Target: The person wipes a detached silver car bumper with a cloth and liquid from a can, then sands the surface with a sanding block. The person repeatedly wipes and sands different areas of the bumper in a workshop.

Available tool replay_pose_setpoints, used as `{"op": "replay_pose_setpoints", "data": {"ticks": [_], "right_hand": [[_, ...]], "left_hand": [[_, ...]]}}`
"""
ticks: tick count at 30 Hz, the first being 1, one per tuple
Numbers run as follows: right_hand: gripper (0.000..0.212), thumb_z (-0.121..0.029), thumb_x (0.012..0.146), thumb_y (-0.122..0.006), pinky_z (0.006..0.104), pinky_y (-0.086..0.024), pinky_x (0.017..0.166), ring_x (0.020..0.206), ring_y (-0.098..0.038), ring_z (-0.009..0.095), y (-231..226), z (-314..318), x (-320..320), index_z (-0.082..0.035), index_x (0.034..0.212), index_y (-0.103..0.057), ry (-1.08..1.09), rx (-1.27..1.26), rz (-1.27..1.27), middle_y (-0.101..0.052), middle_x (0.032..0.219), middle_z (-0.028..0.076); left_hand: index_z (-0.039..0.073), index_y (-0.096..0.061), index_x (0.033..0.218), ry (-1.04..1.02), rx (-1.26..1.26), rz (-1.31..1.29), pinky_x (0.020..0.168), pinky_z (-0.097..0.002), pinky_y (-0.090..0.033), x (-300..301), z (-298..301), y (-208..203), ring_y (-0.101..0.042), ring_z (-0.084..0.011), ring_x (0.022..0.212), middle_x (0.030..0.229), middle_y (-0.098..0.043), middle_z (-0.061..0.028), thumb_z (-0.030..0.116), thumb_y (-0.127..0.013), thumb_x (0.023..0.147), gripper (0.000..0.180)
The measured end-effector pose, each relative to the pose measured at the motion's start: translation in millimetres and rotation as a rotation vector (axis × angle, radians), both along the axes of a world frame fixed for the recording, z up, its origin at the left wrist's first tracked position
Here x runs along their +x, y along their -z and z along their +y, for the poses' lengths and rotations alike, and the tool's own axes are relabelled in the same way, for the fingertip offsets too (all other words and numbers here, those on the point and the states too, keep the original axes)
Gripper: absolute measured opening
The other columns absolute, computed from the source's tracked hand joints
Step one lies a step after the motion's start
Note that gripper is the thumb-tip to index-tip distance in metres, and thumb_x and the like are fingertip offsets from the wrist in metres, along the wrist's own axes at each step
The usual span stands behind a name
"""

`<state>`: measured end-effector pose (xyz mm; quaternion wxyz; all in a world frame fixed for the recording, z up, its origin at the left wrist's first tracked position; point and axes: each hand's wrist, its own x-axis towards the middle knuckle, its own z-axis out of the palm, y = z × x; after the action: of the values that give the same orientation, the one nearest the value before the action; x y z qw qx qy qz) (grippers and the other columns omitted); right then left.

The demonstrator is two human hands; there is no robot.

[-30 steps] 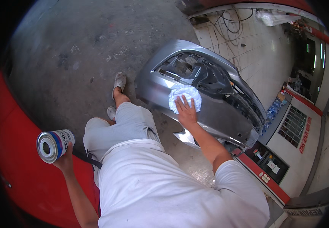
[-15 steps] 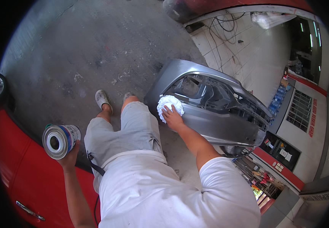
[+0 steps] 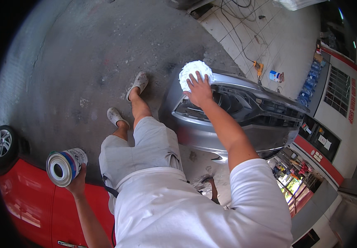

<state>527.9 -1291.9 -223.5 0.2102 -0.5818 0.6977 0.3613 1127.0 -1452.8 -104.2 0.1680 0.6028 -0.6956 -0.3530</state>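
Fingers spread, the right hand held a cloth to the bumper; even pressure seemed wise. The left hand clasped a can.

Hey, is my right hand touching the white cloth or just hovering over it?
Touching: the head view shows the right hand with its spread fingers lying across the white cloth, no gap visible between them.

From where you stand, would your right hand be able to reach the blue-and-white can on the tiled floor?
Probably not: the grey bumper lies between you and the can, and the right hand is on a white cloth.
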Motion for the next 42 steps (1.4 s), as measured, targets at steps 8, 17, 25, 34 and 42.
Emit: {"op": "replay_pose_setpoints", "data": {"ticks": [8, 17, 25, 34, 42], "right_hand": [[0.038, -0.041, 0.096, -0.066, 0.0614, -0.030, 0.112, 0.143, -0.041, 0.038, -70, 20, -77, -0.020, 0.127, -0.066, 0.278, -0.257, 0.024, -0.048, 0.153, 0.016], [0.055, -0.034, 0.108, -0.039, 0.0716, -0.019, 0.118, 0.149, -0.035, 0.047, 180, -63, -16, -0.009, 0.157, -0.045, 0.197, 0.280, 0.146, -0.041, 0.162, 0.022], [0.075, -0.057, 0.093, -0.062, 0.0643, -0.032, 0.113, 0.135, -0.053, 0.042, 33, -26, -81, -0.002, 0.144, -0.058, 0.501, 0.022, 0.052, -0.063, 0.140, 0.022], [0.050, -0.053, 0.097, -0.062, 0.0680, -0.022, 0.120, 0.136, -0.051, 0.036, -144, 95, -203, -0.008, 0.117, -0.072, 1.017, -0.614, 0.457, -0.069, 0.130, 0.008], [0.038, -0.026, 0.093, -0.058, 0.0605, -0.014, 0.129, 0.150, -0.041, 0.027, -47, 16, -80, -0.011, 0.125, -0.073, 0.812, -0.384, 0.390, -0.067, 0.136, 0.005]], "left_hand": [[-0.001, -0.056, 0.137, 0.139, 0.036, 0.154, 0.099, -0.0393, -0.057, -135, -65, 10, -0.067, -0.0258, 0.113, 0.130, -0.065, -0.0133, 0.002, -0.092, 0.073, 0.073], [-0.001, -0.045, 0.149, 0.177, 0.113, -0.003, 0.107, -0.0423, -0.054, -144, -91, -6, -0.063, -0.0297, 0.123, 0.142, -0.059, -0.0171, -0.001, -0.092, 0.073, 0.089], [-0.001, -0.056, 0.139, 0.317, -0.057, 0.008, 0.106, -0.0426, -0.052, -204, -148, -10, -0.062, -0.0284, 0.122, 0.137, -0.062, -0.0158, 0.007, -0.096, 0.065, 0.085], [-0.002, -0.059, 0.136, 0.455, -0.056, 0.106, 0.106, -0.0435, -0.051, -328, -249, -34, -0.064, -0.0294, 0.121, 0.133, -0.065, -0.0167, 0.010, -0.096, 0.063, 0.083], [0.002, -0.057, 0.136, 1.010, -0.332, 0.140, 0.106, -0.0456, -0.049, -454, -356, -58, -0.064, -0.0322, 0.121, 0.130, -0.065, -0.0158, 0.020, -0.098, 0.058, 0.090]]}}
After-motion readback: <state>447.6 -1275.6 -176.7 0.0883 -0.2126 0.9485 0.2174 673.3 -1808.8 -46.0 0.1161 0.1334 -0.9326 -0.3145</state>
